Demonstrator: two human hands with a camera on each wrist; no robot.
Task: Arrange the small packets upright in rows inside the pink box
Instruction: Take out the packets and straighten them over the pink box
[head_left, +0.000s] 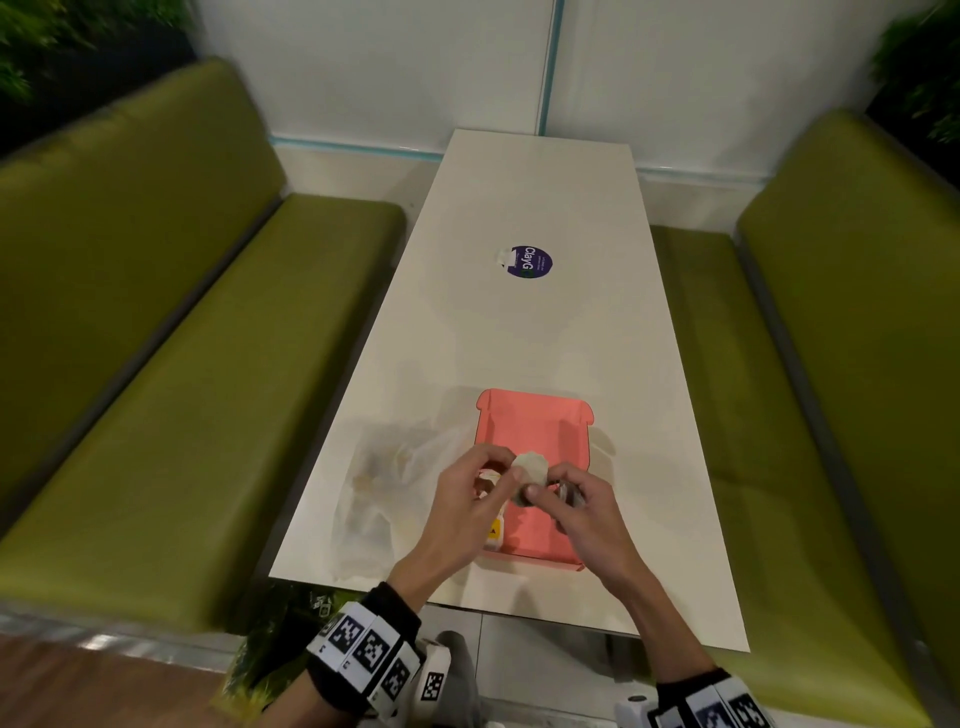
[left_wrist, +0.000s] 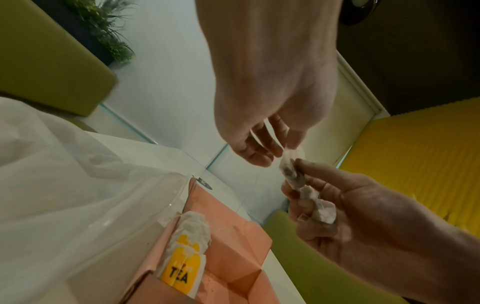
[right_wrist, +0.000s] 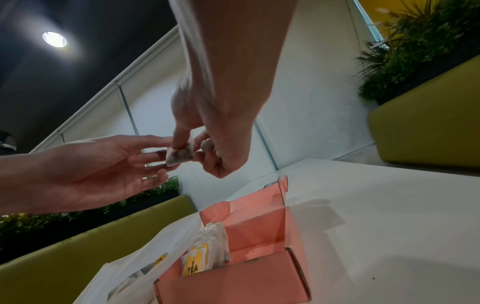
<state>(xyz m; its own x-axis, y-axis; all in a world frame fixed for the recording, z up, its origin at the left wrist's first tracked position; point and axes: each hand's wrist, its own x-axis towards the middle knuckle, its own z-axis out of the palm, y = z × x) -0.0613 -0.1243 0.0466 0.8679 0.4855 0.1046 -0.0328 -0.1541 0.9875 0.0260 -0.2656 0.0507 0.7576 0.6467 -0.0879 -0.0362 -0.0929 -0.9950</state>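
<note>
Head view: above the near end of a white worktop (head_left: 545, 332), a left hand (head_left: 465, 512) and a right hand (head_left: 587, 512) meet over the pink box (head_left: 524, 415), fingers pinching a small tea packet (head_left: 531, 467) between them, the right hand also gripping more. One yellow-labelled packet (left_wrist: 185, 265) stands upright against the box's left wall, beside a clear plastic bag (head_left: 384, 483); farther off lies a purple sticker (head_left: 530, 262).
</note>
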